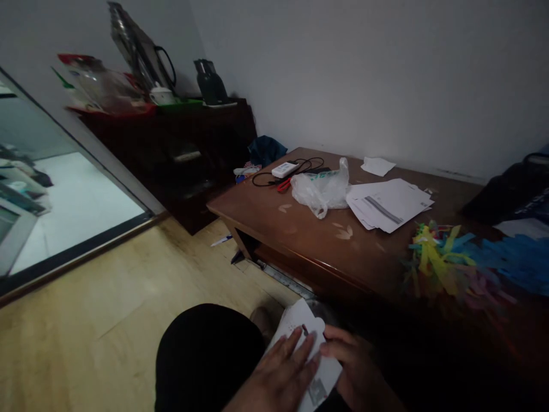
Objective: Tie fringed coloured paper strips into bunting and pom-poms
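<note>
Low in the head view, a white printed paper piece (331,372) lies over my lap. It has a rounded tab on its upper right edge and a grey printed patch near the bottom; I cannot tell whether it is an envelope or a folded sheet. My left hand (281,369) rests on top of it, fingers stretched out and lying flat. On its right edge, my right hand (358,363) grips the paper between thumb and fingers, near the rounded tab. The fingertips under the paper are hidden.
On the brown table (257,203) lie a stack of white printed sheets (388,200), a clear plastic bag (319,189), a white device (285,169) with cables, and colourful strips (446,257). A dark cabinet (171,154) stands at the back left, beside a doorway.
</note>
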`<move>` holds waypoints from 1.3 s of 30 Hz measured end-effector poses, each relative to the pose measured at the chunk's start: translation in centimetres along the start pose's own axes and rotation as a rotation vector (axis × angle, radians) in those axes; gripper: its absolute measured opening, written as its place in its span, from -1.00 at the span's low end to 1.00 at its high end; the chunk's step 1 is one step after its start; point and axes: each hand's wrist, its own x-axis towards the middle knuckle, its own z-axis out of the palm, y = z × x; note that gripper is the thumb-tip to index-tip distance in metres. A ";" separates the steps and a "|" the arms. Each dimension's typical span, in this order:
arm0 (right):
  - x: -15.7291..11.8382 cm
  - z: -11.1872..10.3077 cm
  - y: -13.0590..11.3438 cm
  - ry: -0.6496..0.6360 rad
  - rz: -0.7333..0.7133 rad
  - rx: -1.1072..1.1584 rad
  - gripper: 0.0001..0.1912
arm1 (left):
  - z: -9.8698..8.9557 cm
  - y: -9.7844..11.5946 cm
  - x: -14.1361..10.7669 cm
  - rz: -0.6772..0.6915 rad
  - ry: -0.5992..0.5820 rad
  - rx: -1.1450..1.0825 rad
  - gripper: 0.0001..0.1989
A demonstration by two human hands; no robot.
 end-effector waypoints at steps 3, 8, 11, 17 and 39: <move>-0.3 -1.7 0.2 -0.127 0.158 0.147 -0.60 | -3.0 0.4 -0.1 -0.055 0.285 -0.073 -0.36; -0.5 -2.3 -0.9 -0.244 0.089 0.157 -0.56 | -6.1 -0.3 3.1 -0.192 0.053 -0.478 -0.21; -0.1 -2.3 -1.7 -0.316 0.023 0.064 -0.61 | -7.1 -0.5 5.0 -0.227 -0.148 -0.721 -0.46; 0.8 -2.5 -0.3 0.159 -0.581 -0.751 -0.55 | -9.5 0.0 4.8 -0.341 0.054 -0.441 -0.83; 1.9 1.2 0.7 0.154 -1.063 -1.116 -0.82 | -5.2 -3.2 3.2 -0.369 0.086 -1.078 -0.61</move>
